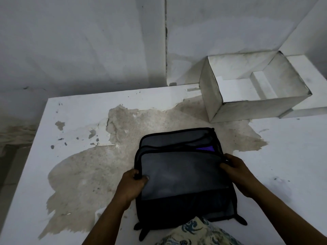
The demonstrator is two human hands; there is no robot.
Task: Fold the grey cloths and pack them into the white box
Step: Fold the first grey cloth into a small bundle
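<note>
- Your left hand (131,183) grips the cloth (184,174) at its left edge: the thumb lies on the grey face and the fingers curl round the black hem.
- Your right hand (237,172) holds the opposite edge, with the fingers curled over the hem at the upper right corner of the top layer.
- The cloth lies on the worktop (79,112) right in front of you, folded into a rough rectangle. It is grey with a black border, and the layers are stacked with their hems stepped toward the far side (whether this is one cloth or several, you cannot tell from here).
- A purple patch (205,148) shows between two layers near the right edge, just beyond your right hand.
- Dark tabs stick out from the cloth's near corners.
- The box (256,110) stands at the far right of the worktop, well apart from the cloth. Its top is open, and its white floor and an inner flap are in view.
- The worktop is white, with a big patch of peeled paint baring a sandy brown surface under and around the cloth.
- A grubby white wall (88,41) rises behind the worktop, and the box sits close to it.
- Patterned fabric (194,230), pale with blue swirls, shows at the bottom edge and overlaps the cloth's near side.
</note>
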